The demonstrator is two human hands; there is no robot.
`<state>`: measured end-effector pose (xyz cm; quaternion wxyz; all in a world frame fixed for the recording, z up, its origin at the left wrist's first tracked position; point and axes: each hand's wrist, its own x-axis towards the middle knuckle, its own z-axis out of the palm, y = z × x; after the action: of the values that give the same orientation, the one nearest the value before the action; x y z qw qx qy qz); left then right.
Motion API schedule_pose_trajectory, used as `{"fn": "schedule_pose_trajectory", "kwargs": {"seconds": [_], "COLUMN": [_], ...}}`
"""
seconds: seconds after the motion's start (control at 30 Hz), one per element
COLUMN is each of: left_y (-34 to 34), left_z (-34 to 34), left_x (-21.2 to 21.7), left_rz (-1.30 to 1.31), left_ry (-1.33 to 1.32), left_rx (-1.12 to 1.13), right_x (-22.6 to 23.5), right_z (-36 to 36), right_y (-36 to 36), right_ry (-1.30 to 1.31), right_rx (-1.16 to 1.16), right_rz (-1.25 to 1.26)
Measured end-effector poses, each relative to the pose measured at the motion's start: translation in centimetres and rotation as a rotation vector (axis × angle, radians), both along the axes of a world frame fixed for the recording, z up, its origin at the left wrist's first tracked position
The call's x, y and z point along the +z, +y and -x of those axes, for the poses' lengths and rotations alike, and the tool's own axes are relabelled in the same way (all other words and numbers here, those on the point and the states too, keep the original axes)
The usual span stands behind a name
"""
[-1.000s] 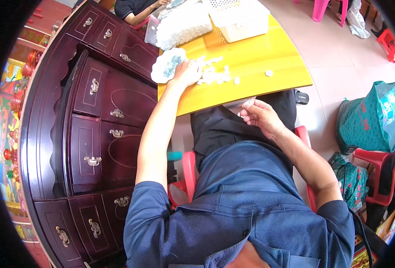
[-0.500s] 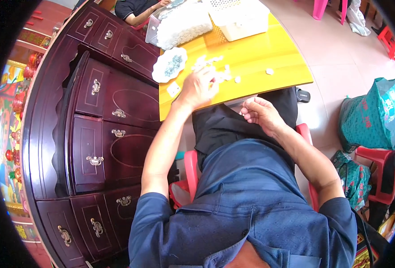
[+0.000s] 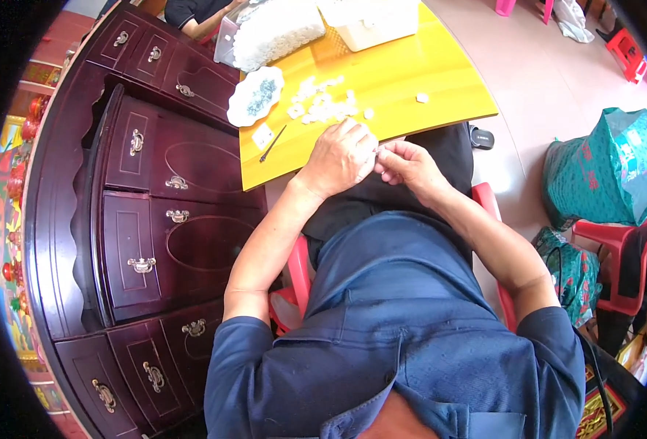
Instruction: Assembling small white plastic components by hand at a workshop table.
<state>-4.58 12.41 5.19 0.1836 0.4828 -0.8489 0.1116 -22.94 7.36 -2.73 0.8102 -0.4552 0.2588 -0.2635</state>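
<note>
My left hand (image 3: 344,157) and my right hand (image 3: 405,167) meet at the near edge of the yellow table (image 3: 440,66), over my lap. Both are closed, fingertips together, around something too small to name. Just beyond them lie several small white pieces (image 3: 325,108) in a loose group. One white piece (image 3: 421,97) rests apart to the right. Left of the group, a thin dark tool (image 3: 272,144) lies beside a small white square (image 3: 262,136). Farther back is a scalloped white dish (image 3: 238,107) with small bluish-grey bits in it.
A clear container heaped with white pieces (image 3: 276,38) and a white plastic basket (image 3: 374,33) stand at the table's far end. Another person's arm (image 3: 205,25) shows behind. A dark wooden cabinet (image 3: 213,161) runs along the left. At right, a teal bag (image 3: 594,172) sits on a red stool (image 3: 616,249).
My left hand has come back from the white pieces to meet my right hand, uncovering the group and the dark tool. The view has shifted slightly.
</note>
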Motion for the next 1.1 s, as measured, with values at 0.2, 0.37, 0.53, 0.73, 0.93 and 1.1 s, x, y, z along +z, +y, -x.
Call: {"fn": "schedule_pose_trajectory", "kwargs": {"seconds": [0.2, 0.37, 0.53, 0.73, 0.93, 1.1], "left_y": [0.3, 0.6, 1.1, 1.0, 1.4, 2.3], "left_z": [0.6, 0.9, 0.9, 0.7, 0.6, -1.4], "left_x": [0.0, -0.7, -1.2, -2.6, -3.2, -5.2], "left_rz": [-0.012, -0.019, -0.067, -0.176, -0.296, -0.350], "left_ry": [0.057, 0.195, 0.356, 0.549, 0.800, 0.863], "left_rx": [-0.021, 0.021, 0.065, 0.138, 0.218, 0.247], "right_x": [0.0, -0.4, -0.4, -0.6, -0.4, 2.1], "right_z": [0.2, 0.4, 0.3, 0.3, 0.1, -0.8], "right_y": [-0.2, -0.5, -0.4, -0.4, -0.5, -2.3], "right_ry": [-0.010, -0.078, -0.062, -0.044, -0.007, 0.121], "right_rx": [0.006, 0.005, 0.012, 0.005, -0.033, -0.038], "right_rz": [-0.037, -0.133, -0.152, -0.106, 0.049, 0.252]}}
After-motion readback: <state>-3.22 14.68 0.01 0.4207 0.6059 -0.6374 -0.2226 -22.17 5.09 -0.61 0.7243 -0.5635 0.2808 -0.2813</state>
